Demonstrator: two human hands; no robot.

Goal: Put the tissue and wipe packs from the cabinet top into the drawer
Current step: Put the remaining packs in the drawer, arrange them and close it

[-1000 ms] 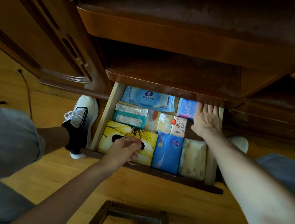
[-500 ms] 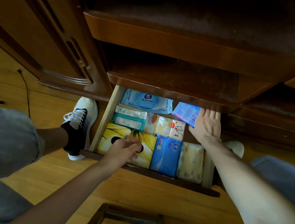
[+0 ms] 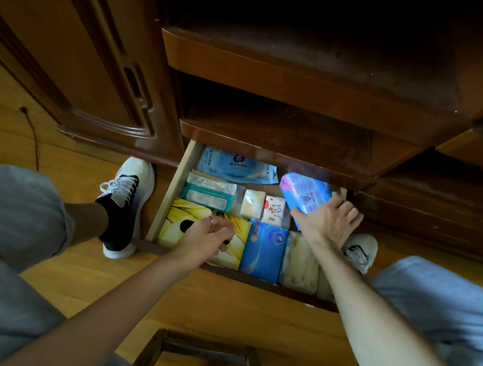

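Eight packs by my count, all in or over the open drawer [image 3: 168, 195]. Seven lie flat: a pale blue wipe pack [image 3: 236, 167] at the 12 o'clock end, a teal and white pack [image 3: 208, 194] below it, two small pocket packs side by side, a cream one [image 3: 252, 204] and a white one with red print [image 3: 273, 211], then along the 6 o'clock edge a yellow pack [image 3: 186, 221], a dark blue pack [image 3: 265, 248] and a beige pack [image 3: 300, 260]. The eighth, a blue and purple pack [image 3: 305, 195], is tilted up at about 2 o'clock in the drawer, and the right hand [image 3: 327, 220] has its fingers wrapped over the lower end of it.

The left hand [image 3: 206, 236] sits on the yellow pack with fingers curled in; can't tell if it's actually pinching anything.

Surroundings: dark wooden cabinet with two shelves [image 3: 278, 74] above the drawer, a carved door [image 3: 67, 55] at 10 o'clock, yellowish wood floor [image 3: 218, 310], one cable [image 3: 32, 132] at 9 o'clock, two sneakers, left [image 3: 127, 196] and right [image 3: 358, 252], grey trouser legs, and one wooden stool frame [image 3: 206, 361] at 6 o'clock.
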